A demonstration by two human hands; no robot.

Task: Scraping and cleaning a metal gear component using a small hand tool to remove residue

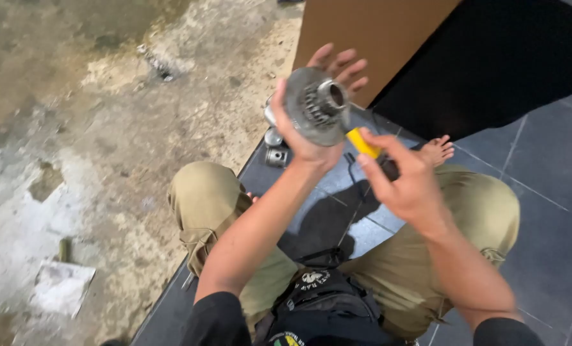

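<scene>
Head view, looking down at a seated person. Far left: rough, stained concrete floor (74, 128) with a pale scrap of paper (61, 287) lying flat near the lower edge and a small dark stub (64, 250) just above it. Left of centre: bent knee in khaki trousers (206, 198), resting at the border between concrete and dark tiled floor (542, 192). Centre: left hand (308, 109) raised, palm cupped behind a round grey metal gear disc (316, 106) with a toothed ring and a short hollow hub facing the camera; fingers (347, 67) spread and showing past the upper rim, thumb along the lower left edge, disc held on edge in the air above the lap. Just below and behind the disc: small metal cylinder parts (275, 156) lying on the tiles, well apart from the hand. Right of centre: right hand (404, 179), fingers pressed together around a yellow-handled tool (364, 143), its yellow end just beside the disc's lower right rim; contact between tool tip and disc not discernible. Above: brown board (369, 38) and black sheet (491, 64) leaning behind. Further right: bare foot (438, 150) on the tiles. Bottom centre: black bag (324, 301) in the lap.
</scene>
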